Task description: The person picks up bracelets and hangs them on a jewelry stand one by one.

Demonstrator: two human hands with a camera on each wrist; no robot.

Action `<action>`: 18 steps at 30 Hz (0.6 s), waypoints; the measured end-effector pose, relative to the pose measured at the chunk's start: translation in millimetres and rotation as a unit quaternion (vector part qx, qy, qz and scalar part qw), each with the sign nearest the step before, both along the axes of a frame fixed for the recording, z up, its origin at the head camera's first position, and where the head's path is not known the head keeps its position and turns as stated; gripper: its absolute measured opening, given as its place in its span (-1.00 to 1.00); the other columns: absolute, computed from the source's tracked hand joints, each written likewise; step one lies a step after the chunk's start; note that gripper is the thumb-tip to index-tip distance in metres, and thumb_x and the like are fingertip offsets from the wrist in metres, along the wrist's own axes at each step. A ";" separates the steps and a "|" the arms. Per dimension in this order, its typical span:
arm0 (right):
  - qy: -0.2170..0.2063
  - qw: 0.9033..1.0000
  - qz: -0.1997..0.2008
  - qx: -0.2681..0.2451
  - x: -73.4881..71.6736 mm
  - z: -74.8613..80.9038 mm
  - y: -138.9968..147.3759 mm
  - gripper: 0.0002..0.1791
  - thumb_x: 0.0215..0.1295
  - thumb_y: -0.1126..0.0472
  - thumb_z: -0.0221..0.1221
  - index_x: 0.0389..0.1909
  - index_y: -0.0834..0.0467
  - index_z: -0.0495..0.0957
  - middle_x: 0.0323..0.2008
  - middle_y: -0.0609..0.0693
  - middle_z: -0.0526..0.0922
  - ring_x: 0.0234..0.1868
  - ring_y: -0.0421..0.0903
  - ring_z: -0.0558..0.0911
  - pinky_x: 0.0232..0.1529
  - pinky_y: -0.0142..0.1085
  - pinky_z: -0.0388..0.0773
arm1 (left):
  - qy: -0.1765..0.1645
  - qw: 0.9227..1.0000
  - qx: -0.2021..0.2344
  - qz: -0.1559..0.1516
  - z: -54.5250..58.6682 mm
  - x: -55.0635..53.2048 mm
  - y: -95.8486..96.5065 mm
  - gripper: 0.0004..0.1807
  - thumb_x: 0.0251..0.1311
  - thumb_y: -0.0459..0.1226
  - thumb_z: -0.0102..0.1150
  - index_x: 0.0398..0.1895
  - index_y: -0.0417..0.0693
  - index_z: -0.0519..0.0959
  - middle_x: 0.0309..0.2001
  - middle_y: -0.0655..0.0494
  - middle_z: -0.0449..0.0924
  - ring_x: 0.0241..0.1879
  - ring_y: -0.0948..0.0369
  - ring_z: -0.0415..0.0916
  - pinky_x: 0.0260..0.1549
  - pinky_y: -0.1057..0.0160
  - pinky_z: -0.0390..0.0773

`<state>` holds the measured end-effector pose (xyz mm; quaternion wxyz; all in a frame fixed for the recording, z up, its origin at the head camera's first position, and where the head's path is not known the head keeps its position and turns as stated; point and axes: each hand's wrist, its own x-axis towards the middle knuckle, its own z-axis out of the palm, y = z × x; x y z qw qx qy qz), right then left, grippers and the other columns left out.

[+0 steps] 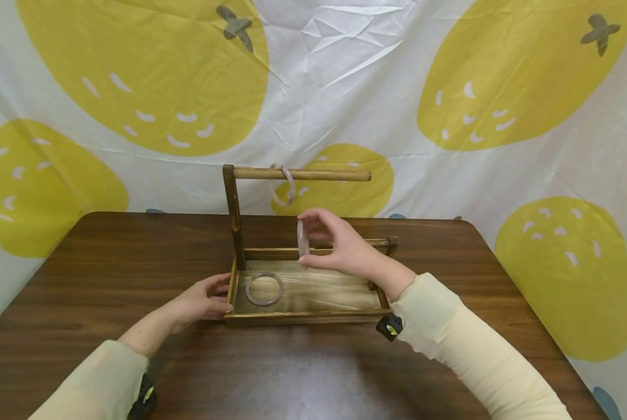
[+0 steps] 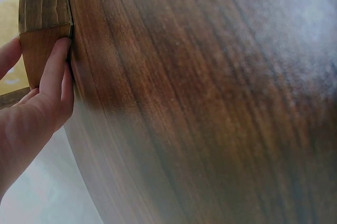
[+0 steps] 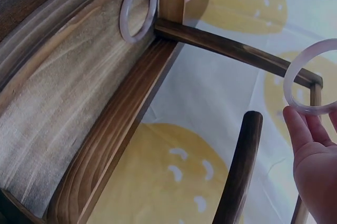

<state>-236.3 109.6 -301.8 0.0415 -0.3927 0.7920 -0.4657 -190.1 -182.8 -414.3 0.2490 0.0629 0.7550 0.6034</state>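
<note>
A wooden jewellery stand with a shallow tray base, an upright post and a horizontal bar stands on the table. My right hand pinches a pale, translucent bangle between thumb and fingers, holding it on edge above the tray. Another bangle hangs around the bar. A third bangle lies flat inside the tray, towards its left end. With thumb and fingers spread across the tray's left end, my left hand grips the wood; the left wrist view shows these fingers against the end panel.
A lower wooden crossbar rises at the tray's right end. Around the stand extends the dark brown table. Behind it hangs a white cloth printed with yellow fruit shapes.
</note>
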 end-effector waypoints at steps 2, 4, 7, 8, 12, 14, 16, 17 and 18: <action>0.001 1.000 -0.006 -0.002 -0.9 1.4 1.9 -0.32 -0.03 0.43 0.34 0.15 0.36 0.27 0.03 0.24 0.44 0.08 0.09 0.49 0.19 -0.27 0.46 | -0.001 1.000 0.001 0.001 -0.4 -0.4 -0.1 -0.15 0.20 -0.46 0.07 0.43 -0.39 -0.22 0.32 -0.52 -0.01 -0.02 0.08 0.50 -0.02 0.08 0.58; 0.001 1.000 -0.010 -0.002 -1.4 2.7 3.7 -0.32 -0.03 0.43 0.34 0.15 0.35 0.27 0.03 0.23 0.45 0.09 0.08 0.49 0.20 -0.26 0.45 | 0.000 1.000 0.001 0.001 -0.8 -0.6 -0.3 -0.15 0.20 -0.46 0.07 0.43 -0.39 -0.21 0.32 -0.52 -0.01 -0.02 0.08 0.50 -0.02 0.08 0.58; -0.003 1.000 -0.014 -0.004 -1.4 4.2 6.1 -0.32 -0.02 0.43 0.34 0.15 0.34 0.27 0.03 0.24 0.45 0.09 0.08 0.48 0.20 -0.25 0.45 | 0.001 1.000 0.000 0.001 -1.0 -0.5 -0.5 -0.14 0.20 -0.46 0.08 0.43 -0.39 -0.21 0.32 -0.52 -0.02 -0.02 0.08 0.50 -0.01 0.09 0.58; -0.005 1.000 -0.016 -0.006 -1.4 4.7 7.0 -0.32 -0.02 0.43 0.33 0.16 0.34 0.27 0.03 0.24 0.45 0.09 0.08 0.48 0.21 -0.25 0.45 | 0.001 1.000 0.001 0.002 -1.0 -0.4 -0.5 -0.14 0.20 -0.46 0.08 0.43 -0.39 -0.21 0.32 -0.52 -0.02 -0.02 0.08 0.50 -0.01 0.09 0.58; -0.011 0.999 -0.023 -0.020 -2.1 6.9 10.1 -0.30 -0.04 0.46 0.33 0.16 0.37 0.25 0.03 0.26 0.43 0.08 0.09 0.46 0.20 -0.23 0.46 | 0.001 1.000 0.002 0.003 -1.3 -0.3 -0.5 -0.14 0.19 -0.46 0.08 0.42 -0.40 -0.21 0.32 -0.52 -0.02 -0.02 0.09 0.50 -0.01 0.09 0.58; -0.012 0.999 -0.028 -0.029 -3.3 7.8 12.0 -0.30 -0.05 0.49 0.33 0.15 0.38 0.25 0.01 0.27 0.43 0.07 0.08 0.46 0.20 -0.22 0.46 | 0.001 1.000 0.002 0.003 -1.7 -0.5 -0.6 -0.14 0.19 -0.46 0.08 0.42 -0.40 -0.21 0.32 -0.52 -0.02 -0.02 0.08 0.50 -0.01 0.09 0.58; -0.012 0.999 -0.032 -0.034 -4.6 8.9 14.1 -0.30 -0.05 0.50 0.32 0.15 0.39 0.24 0.01 0.27 0.42 0.06 0.08 0.45 0.20 -0.20 0.46 | 0.001 1.000 0.000 0.003 -2.1 -0.7 -0.9 -0.14 0.19 -0.45 0.09 0.43 -0.39 -0.21 0.32 -0.52 -0.02 -0.02 0.08 0.50 -0.01 0.08 0.58; -0.011 0.999 -0.034 -0.036 -5.6 9.0 15.3 -0.31 -0.05 0.51 0.31 0.16 0.40 0.24 0.01 0.27 0.42 0.06 0.07 0.45 0.20 -0.20 0.46 | 0.002 1.000 -0.001 0.002 -2.2 -0.7 -1.0 -0.14 0.19 -0.45 0.09 0.43 -0.39 -0.21 0.32 -0.52 -0.02 -0.02 0.08 0.50 -0.01 0.08 0.58; -0.010 0.999 -0.037 -0.037 -6.4 9.4 16.5 -0.31 -0.04 0.51 0.31 0.16 0.39 0.24 0.01 0.27 0.42 0.06 0.06 0.45 0.20 -0.21 0.46 | 0.002 1.000 -0.001 0.001 -2.2 -0.8 -1.1 -0.14 0.19 -0.45 0.09 0.43 -0.39 -0.21 0.32 -0.52 -0.02 -0.01 0.07 0.50 -0.01 0.08 0.57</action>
